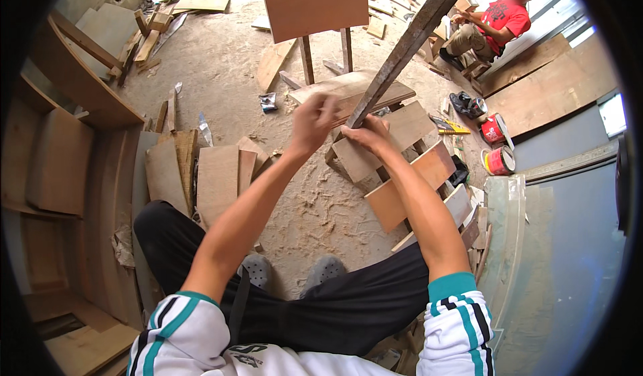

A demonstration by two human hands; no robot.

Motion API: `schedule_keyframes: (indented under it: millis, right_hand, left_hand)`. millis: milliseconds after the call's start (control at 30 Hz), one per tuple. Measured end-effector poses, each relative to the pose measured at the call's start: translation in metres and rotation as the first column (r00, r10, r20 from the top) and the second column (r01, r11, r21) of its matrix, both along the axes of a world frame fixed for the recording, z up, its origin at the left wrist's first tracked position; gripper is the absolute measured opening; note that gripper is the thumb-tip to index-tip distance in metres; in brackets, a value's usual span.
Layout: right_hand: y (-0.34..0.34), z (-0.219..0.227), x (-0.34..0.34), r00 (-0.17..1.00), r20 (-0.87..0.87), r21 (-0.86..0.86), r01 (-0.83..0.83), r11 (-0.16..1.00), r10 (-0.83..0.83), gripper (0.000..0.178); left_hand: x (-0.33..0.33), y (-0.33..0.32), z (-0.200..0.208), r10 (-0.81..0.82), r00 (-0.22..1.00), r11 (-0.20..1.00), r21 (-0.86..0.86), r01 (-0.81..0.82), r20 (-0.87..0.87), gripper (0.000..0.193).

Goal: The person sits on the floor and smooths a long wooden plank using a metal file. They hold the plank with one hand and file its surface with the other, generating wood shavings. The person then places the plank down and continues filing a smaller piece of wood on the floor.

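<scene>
The right hand (pixel 368 135) is gripping a long bar (pixel 418 34) near its lower end, and the bar is slanting up and away to the right, passing in front of a chair (pixel 316 11). The left hand (pixel 313 125) is hovering just beside that end, fingers curling and blurred; whether it is holding anything, I cannot tell. Boards (pixel 410 125) are lying near the right hand.

Upper right: red-shirted person (pixel 507 20), seated; two red cans (pixel 493 129) below (black bag (pixel 459 101) close by); large wooden unit (pixel 59 160) far left.
</scene>
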State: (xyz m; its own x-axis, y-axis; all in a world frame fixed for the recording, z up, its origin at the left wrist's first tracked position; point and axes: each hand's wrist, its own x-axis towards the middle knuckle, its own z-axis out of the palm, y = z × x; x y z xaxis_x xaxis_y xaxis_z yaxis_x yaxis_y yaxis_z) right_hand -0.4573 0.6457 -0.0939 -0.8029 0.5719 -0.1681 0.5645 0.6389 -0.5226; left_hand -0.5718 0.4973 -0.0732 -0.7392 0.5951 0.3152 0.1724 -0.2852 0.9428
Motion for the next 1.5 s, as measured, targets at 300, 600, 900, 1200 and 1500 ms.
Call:
schedule_keyframes:
  millis: [300,600,900,1200,1500]
  right_hand:
    - [-0.001,0.007,0.003,0.991,0.084,-0.079,0.114,0.990,-0.108,0.048]
    - [0.018,0.012,-0.009,0.978,0.187,-0.291,-0.038,0.956,0.096,0.076]
    - [0.063,0.003,0.019,0.898,-0.057,-0.093,-0.440,0.893,0.436,0.045]
    - [0.041,-0.008,0.021,0.960,-0.050,-0.115,-0.278,0.954,0.274,0.046]
    - [-0.031,0.017,-0.015,0.975,0.221,0.215,-0.067,0.974,0.018,0.058]
  left_hand:
    - [0.029,-0.014,-0.176,0.162,0.679,0.902,-0.386,0.191,0.716,0.041]
    - [0.015,0.035,-0.237,-0.200,0.545,0.774,-0.210,0.598,0.814,0.080]
    - [0.026,0.035,-0.208,-0.178,0.685,0.717,-0.383,0.582,0.707,0.119]
    - [0.017,0.030,-0.201,-0.258,0.731,0.640,-0.456,0.619,0.631,0.122]
    - [0.007,0.034,-0.216,-0.316,0.737,0.627,-0.451,0.635,0.598,0.115]
